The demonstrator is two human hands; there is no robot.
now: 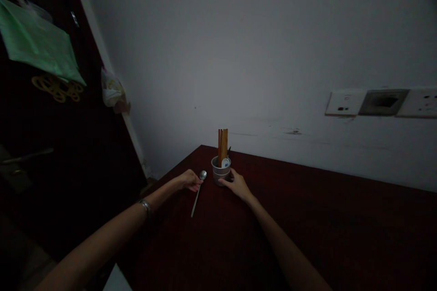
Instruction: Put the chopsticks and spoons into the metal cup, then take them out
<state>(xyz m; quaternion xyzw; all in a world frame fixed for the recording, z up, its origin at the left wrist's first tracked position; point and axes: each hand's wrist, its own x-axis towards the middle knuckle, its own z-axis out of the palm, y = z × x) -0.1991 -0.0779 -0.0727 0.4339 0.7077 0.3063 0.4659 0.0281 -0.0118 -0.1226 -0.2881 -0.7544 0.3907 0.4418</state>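
Observation:
Near the table's far left corner stands a grey metal cup point(221, 176) with several wooden chopsticks point(223, 143) upright in it. A white spoon point(225, 163) with a blue mark and a dark pointed thing also show at its rim. My right hand point(238, 185) is closed around the cup's right side, thumb across the front. To the left, my left hand point(191, 180) pinches a long-handled metal spoon point(195, 202) just below its bowl. The bowl points away from me, and the handle slants down toward me over the table.
The dark red table point(307, 218) runs along a pale wall point(256, 54) with sockets point(343, 102) at right. At left is a dark door point(92, 145) with a green cloth point(39, 38) hanging on it. A plastic bag point(112, 88) hangs by the door's edge.

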